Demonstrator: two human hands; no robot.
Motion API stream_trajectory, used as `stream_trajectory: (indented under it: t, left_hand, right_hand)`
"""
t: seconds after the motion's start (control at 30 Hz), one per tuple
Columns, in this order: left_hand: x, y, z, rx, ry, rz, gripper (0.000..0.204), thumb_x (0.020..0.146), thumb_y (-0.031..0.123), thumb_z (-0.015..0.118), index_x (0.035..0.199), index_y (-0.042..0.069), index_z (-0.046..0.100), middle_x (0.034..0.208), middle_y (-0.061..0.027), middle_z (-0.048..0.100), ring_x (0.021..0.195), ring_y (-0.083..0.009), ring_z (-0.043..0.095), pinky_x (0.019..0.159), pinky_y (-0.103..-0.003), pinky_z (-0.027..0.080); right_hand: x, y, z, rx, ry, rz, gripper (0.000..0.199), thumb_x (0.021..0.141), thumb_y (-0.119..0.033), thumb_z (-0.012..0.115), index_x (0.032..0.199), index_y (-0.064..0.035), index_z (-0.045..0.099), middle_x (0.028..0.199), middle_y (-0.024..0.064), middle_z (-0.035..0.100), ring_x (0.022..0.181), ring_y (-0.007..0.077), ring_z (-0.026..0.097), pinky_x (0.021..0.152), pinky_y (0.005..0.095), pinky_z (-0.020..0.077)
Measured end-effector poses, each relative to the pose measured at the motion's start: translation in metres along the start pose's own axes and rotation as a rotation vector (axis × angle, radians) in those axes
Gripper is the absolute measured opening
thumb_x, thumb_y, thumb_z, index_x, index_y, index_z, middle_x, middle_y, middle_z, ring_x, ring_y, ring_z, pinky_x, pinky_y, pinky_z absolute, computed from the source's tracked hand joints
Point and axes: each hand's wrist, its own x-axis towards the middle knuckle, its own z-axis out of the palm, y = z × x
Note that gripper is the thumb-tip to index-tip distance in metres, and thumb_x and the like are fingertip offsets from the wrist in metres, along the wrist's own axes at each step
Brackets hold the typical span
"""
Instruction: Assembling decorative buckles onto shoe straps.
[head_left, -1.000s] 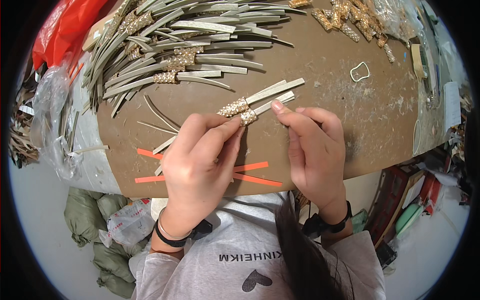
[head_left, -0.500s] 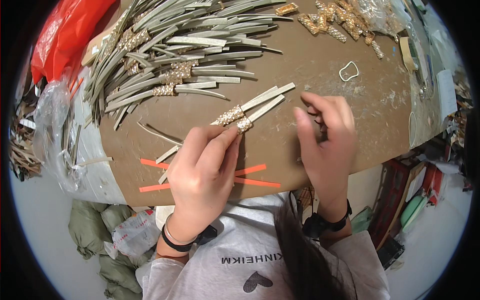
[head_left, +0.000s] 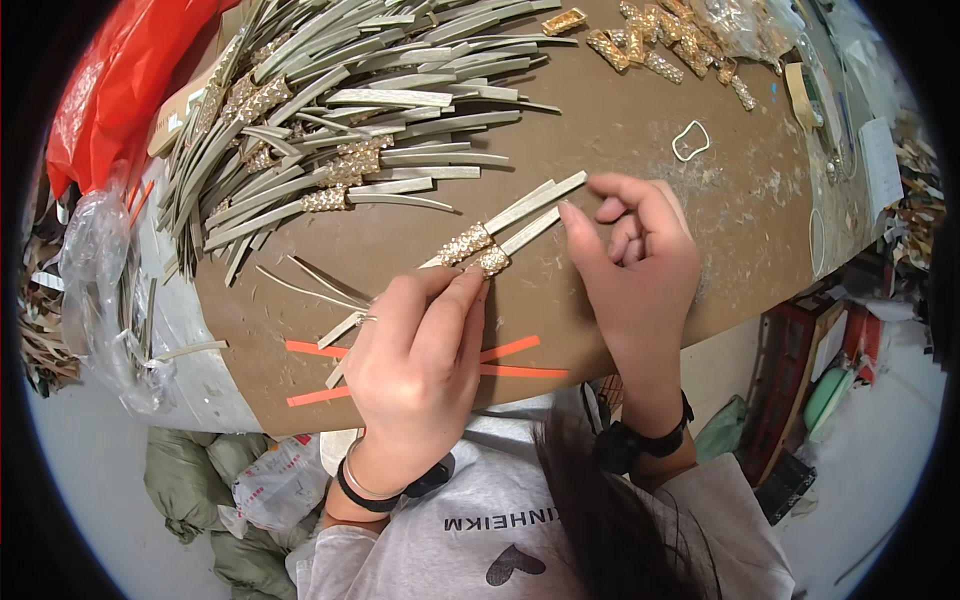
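My left hand [head_left: 410,345] pinches the lower of two pale grey straps with gold studded sleeves. Its sleeve [head_left: 493,262] sits at my fingertips, partly covered. Beside it, touching or nearly so, lies the other strap, its gold sleeve [head_left: 466,243] showing whole. Both straps slant up to the right in flat strips [head_left: 535,205]; thinner ends come out left of my hand. My right hand [head_left: 640,240] is at the strips' far ends, thumb tip by the lower end, index fingertip by the upper, fingers apart. Orange strips [head_left: 318,396] lie partly hidden under my left hand.
A heap of similar grey straps [head_left: 400,100] fills the table's upper left. Gold studded pieces [head_left: 690,40] lie at the upper right, near a white loop [head_left: 690,141] and a tape roll [head_left: 799,95]. A red bag [head_left: 125,90] hangs over the left edge.
My right hand has moved left and in to the ends of the strips, where it was apart from them before. The left hand keeps its pinch on the strap.
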Motion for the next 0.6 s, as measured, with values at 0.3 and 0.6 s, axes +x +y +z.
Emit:
stream_trajectory:
  t: [0.3,0.6]
  left_hand:
    - [0.0,-0.002,0.001,0.032,0.009,0.031,0.02,0.068,0.0,0.072,0.088,0.003,0.069,0.079,-0.0057,0.061,0.064,-0.0202,0.059,0.055,-0.031,0.048]
    - [0.002,0.0,-0.001,0.028,-0.034,-0.017,0.019,0.07,0.001,0.072,0.088,0.004,0.068,0.079,-0.0051,0.061,0.065,-0.0202,0.059,0.055,-0.031,0.048]
  right_hand:
    - [-0.003,0.005,0.001,0.078,-0.029,-0.107,0.014,0.075,-0.003,0.071,0.089,-0.0045,0.066,0.085,0.0033,0.058,0.059,0.0089,0.048,0.054,0.0212,0.0406]
    - [-0.006,0.016,0.012,0.463,0.015,-0.044,0.014,0.081,0.006,0.064,0.092,0.0004,0.056,0.089,0.0045,0.062,0.077,0.0065,0.061,0.067,0.0188,0.0493]
